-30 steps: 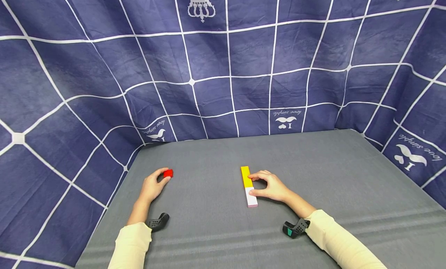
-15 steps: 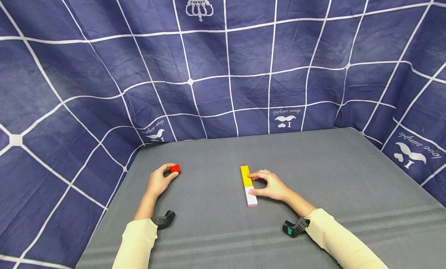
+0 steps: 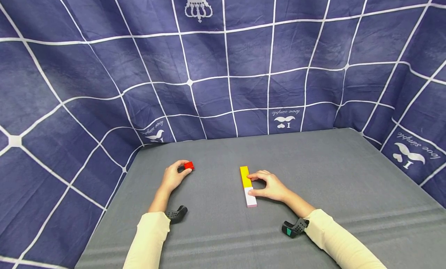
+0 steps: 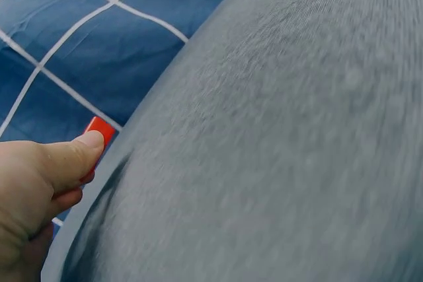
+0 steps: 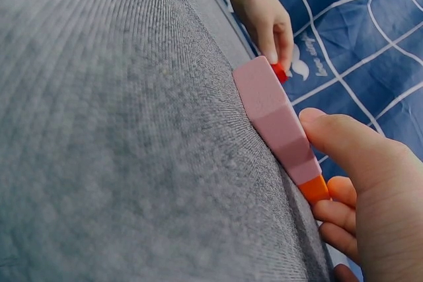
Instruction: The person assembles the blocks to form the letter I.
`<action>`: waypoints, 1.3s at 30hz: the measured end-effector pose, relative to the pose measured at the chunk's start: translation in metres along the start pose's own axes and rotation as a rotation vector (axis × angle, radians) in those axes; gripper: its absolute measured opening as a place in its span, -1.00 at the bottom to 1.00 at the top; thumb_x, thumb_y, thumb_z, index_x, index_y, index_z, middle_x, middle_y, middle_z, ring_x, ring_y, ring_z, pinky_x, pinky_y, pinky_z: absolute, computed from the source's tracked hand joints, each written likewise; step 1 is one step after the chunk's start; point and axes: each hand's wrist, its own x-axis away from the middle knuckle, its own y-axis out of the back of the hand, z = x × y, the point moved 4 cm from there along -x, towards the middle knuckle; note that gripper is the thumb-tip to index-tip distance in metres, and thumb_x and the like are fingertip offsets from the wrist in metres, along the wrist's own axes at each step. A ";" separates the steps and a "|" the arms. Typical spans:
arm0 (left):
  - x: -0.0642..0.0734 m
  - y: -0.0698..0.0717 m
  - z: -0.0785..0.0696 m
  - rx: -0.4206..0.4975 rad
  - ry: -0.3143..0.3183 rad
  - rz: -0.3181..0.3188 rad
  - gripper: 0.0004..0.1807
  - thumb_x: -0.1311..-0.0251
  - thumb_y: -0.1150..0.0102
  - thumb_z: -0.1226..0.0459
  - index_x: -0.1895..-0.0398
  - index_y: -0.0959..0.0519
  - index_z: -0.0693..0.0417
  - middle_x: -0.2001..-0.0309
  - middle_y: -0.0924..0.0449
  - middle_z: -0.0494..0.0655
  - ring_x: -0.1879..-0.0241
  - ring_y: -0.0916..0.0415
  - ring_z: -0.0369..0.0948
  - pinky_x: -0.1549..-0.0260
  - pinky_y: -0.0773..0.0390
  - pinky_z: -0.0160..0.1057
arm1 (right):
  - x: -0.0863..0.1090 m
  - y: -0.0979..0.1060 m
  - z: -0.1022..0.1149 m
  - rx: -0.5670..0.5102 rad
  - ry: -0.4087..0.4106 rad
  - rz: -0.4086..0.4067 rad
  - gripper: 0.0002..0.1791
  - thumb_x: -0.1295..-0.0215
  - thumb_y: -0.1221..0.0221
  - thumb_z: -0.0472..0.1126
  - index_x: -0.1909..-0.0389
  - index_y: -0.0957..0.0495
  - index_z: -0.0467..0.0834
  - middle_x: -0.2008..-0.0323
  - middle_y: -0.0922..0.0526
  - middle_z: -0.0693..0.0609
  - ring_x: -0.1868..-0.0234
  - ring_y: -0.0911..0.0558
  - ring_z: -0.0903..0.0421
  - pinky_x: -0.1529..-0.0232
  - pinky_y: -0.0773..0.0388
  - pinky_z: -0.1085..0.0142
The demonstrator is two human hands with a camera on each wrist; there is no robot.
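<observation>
My left hand [image 3: 174,176] pinches a small red block [image 3: 189,165] between thumb and fingers, on the left of the table. In the left wrist view the thumb lies along the red block [image 4: 100,127]. Right of it, a yellow block [image 3: 245,177] and a pale pink block [image 3: 251,198], nearly white on top, lie end to end in a row. My right hand [image 3: 270,185] rests against their right side, fingertips at the yellow block and thumb on the pink block [image 5: 274,113]. In the right wrist view only the end of the yellow-orange block [image 5: 314,189] shows.
A grey cloth [image 3: 216,230] covers the table, with low folds near the front. Blue curtains [image 3: 212,95] with white lines stand along the back and both sides. Black wrist devices [image 3: 177,214] sit on both forearms.
My left hand has moved right and slightly away from me with the red block, closer to the row of blocks. The right hand and the two blocks have stayed in place.
</observation>
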 end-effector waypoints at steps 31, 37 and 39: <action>-0.017 -0.063 -0.056 -0.009 -0.119 0.098 -0.66 -0.09 -0.40 0.27 0.05 -0.63 0.16 0.13 -0.68 0.05 0.05 -0.59 0.05 -0.03 -0.45 0.03 | -0.001 0.001 0.003 0.006 -0.002 0.012 -0.44 0.03 -0.47 -0.06 -0.04 -0.64 -0.17 0.17 -0.67 0.10 0.06 -0.57 0.10 -0.03 -0.45 0.15; -0.021 -0.075 -0.065 0.024 -0.129 0.104 -0.66 -0.08 -0.40 0.28 0.06 -0.64 0.16 0.15 -0.69 0.06 0.06 -0.59 0.04 -0.03 -0.45 0.02 | 0.000 0.001 0.001 -0.001 -0.009 0.013 -0.44 0.03 -0.47 -0.06 -0.04 -0.64 -0.18 0.17 -0.67 0.10 0.06 -0.57 0.10 -0.02 -0.45 0.17; -0.021 -0.078 -0.067 0.038 -0.125 0.108 -0.66 -0.08 -0.41 0.28 0.06 -0.64 0.16 0.15 -0.69 0.06 0.06 -0.59 0.04 -0.04 -0.45 0.02 | 0.000 0.001 0.001 0.002 -0.010 0.014 -0.44 0.02 -0.47 -0.07 -0.04 -0.64 -0.17 0.17 -0.67 0.10 0.06 -0.57 0.09 -0.02 -0.45 0.16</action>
